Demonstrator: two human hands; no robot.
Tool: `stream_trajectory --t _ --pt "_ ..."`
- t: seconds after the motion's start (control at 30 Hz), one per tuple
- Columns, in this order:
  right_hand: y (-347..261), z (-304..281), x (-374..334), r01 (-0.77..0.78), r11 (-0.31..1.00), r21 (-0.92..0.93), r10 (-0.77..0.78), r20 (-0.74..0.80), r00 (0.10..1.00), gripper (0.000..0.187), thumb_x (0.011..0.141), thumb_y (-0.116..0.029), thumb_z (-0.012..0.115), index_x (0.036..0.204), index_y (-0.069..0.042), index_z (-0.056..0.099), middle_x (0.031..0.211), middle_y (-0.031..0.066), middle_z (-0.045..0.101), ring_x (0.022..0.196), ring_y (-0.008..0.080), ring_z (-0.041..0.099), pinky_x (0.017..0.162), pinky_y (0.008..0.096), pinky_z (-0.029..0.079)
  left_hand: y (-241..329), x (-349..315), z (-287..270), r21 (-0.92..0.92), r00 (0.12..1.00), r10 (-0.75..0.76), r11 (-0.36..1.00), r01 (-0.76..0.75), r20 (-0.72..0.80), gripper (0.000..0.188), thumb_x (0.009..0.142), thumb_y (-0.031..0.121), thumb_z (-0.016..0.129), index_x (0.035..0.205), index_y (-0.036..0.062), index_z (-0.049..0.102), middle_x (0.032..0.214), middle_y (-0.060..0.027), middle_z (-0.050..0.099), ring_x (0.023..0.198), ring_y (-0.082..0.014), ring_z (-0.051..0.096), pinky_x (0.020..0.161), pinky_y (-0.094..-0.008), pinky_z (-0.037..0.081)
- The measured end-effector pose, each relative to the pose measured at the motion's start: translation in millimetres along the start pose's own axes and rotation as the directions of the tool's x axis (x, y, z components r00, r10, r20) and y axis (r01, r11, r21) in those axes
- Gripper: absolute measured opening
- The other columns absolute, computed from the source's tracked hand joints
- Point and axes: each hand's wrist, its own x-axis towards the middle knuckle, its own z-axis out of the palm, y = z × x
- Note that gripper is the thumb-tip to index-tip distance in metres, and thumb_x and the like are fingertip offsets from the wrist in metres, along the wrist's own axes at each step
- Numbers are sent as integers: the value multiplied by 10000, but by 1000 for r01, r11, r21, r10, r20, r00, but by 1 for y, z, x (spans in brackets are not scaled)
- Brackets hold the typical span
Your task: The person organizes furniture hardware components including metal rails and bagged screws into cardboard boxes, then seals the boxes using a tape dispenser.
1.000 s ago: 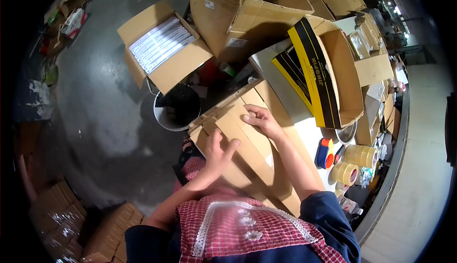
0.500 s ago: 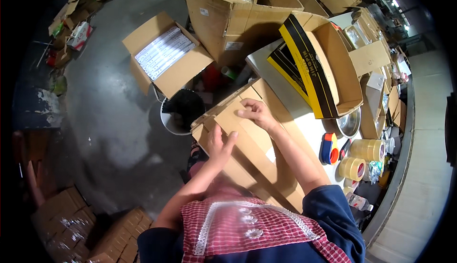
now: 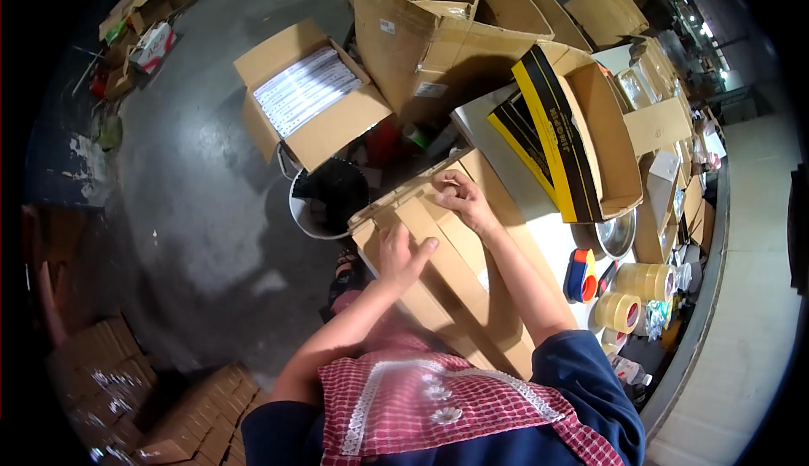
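Observation:
A long brown cardboard box [image 3: 466,285] lies before me with its narrow flaps folded up along its length. My left hand [image 3: 404,257] rests against a raised flap near the box's far end, thumb stretched out and fingers apart from it. My right hand [image 3: 465,205] is over the far right part of the box, its fingers curled in toward the thumb. Whatever may be between those fingertips is hidden. A pale patch shows on the cardboard next to my right forearm.
Right of the box, a white table [image 3: 539,234] holds black-and-yellow cartons [image 3: 566,141], a metal bowl [image 3: 618,234], a blue-and-orange tape roll [image 3: 581,275] and clear tape rolls [image 3: 619,312]. Beyond stand a bucket [image 3: 318,228], an open carton of white strips [image 3: 308,91] and a large cardboard bin [image 3: 409,40].
My view has shifted, so the surroundings sit slightly more to the right. The raised flap under my hands looks narrower and tilted differently. My right fingers have curled in more.

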Motion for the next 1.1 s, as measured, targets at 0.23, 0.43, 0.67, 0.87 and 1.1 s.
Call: stream_trajectory --t 0.23,0.43,0.67,0.87,1.1 --pt "-4 1 -2 -3 998 69 7 -59 998 409 901 13 720 1273 -29 554 878 39 694 963 164 687 909 291 501 -4 9 0 -75 997 -72 995 72 -3 450 931 465 679 973 18 710 942 -144 737 926 -356 652 942 -456 443" --pt "-41 36 -29 106 361 -927 -348 -28 937 418 924 -129 718 1287 -11 550 1129 171 683 1054 286 666 916 385 529 -11 13 6 -86 943 -332 939 332 20 374 988 346 669 1120 -3 660 965 -133 746 857 -263 695 801 -377 508" --pt "-46 71 -84 389 -41 -920 -72 391 918 847 915 -547 618 1582 -96 357 1585 195 382 1510 405 291 1218 678 138 -17 36 -14 -79 900 -428 897 435 83 345 941 260 721 1152 -7 663 975 -134 744 888 -190 700 797 -320 539" --pt "-42 91 -73 251 -136 -958 -86 264 961 677 706 -434 765 1306 -174 587 1361 97 553 1293 331 483 1000 600 377 -50 62 -67 10 928 -357 933 360 -107 167 948 208 704 1020 59 678 942 -77 756 858 -185 718 791 -341 553" --pt "-30 85 -54 218 -28 -976 -290 217 932 356 585 -301 736 908 -154 713 923 28 652 968 254 575 841 476 379 -36 68 -70 127 929 -338 939 320 154 300 932 349 738 995 56 744 846 -52 754 797 -153 705 756 -308 539"
